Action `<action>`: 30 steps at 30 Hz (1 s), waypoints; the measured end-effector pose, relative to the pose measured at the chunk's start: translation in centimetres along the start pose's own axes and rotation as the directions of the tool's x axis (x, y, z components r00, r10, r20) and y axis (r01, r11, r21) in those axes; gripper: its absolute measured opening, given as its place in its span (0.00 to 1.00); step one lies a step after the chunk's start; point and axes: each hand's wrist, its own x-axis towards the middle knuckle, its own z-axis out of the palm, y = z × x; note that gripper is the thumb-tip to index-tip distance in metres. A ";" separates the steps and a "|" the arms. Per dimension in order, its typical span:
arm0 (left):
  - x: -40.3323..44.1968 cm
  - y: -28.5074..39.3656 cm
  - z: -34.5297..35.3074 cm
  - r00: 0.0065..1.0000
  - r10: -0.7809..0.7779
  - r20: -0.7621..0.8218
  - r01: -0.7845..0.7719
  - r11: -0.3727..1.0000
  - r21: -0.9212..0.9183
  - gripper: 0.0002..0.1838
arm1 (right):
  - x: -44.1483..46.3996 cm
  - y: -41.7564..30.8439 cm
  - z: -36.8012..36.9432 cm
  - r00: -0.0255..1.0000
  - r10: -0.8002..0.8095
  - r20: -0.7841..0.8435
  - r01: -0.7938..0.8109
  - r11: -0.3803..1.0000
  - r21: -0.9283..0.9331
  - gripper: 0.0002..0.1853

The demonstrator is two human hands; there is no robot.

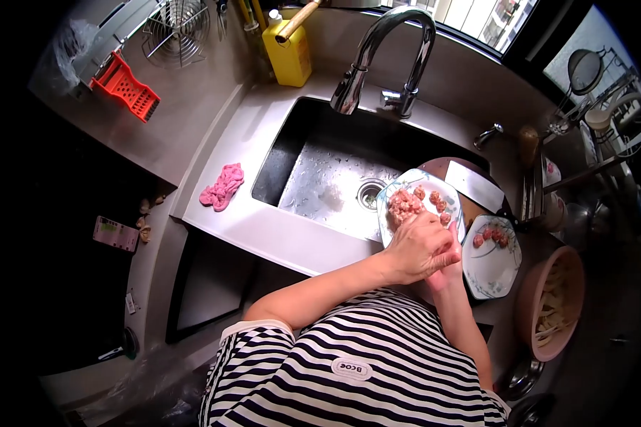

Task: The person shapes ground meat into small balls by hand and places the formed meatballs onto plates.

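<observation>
My left hand (421, 249) is bent over the near part of a patterned white plate (387, 231), its fingers curled and close to a heap of minced meat (404, 203). Whatever those fingers may hold is hidden. Partly beneath it is my right hand (445, 276); one of its digits points up along the plate, and the rest is covered. Several small meatballs (434, 196) lie beside the mince. To the right, a second patterned plate (493, 274) carries several more meatballs (491, 236).
The plate with mince overlaps the right part of the sink (320, 178), below a tall faucet (399, 64). Behind it a cleaver (471, 183) lies on a round board (434, 168). A pink cloth (223, 187), yellow jug (289, 53), red grater (128, 89) and pink basin (578, 285) stand around.
</observation>
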 end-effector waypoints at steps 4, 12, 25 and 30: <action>0.0 -0.8 -0.5 0.991 -0.039 -0.130 0.019 0.987 -0.157 0.23 | 0.6 -0.2 0.5 0.973 -0.054 -0.225 0.043 0.998 -0.053 0.19; -1.9 -2.2 -0.5 0.602 -0.706 0.373 0.559 0.039 -0.828 0.22 | -3.0 -2.8 5.8 0.724 -0.534 0.436 0.685 0.632 -0.363 0.28; -1.8 -2.9 0.0 0.444 -0.576 0.686 0.462 -0.509 -0.726 0.26 | -4.9 -2.8 4.5 0.604 0.020 0.797 0.693 -0.507 -0.512 0.11; -2.0 -3.0 -0.1 0.523 -0.543 0.657 0.522 -0.406 -0.750 0.25 | -8.5 -8.1 4.4 0.795 -0.034 0.605 0.567 -0.310 -0.763 0.06</action>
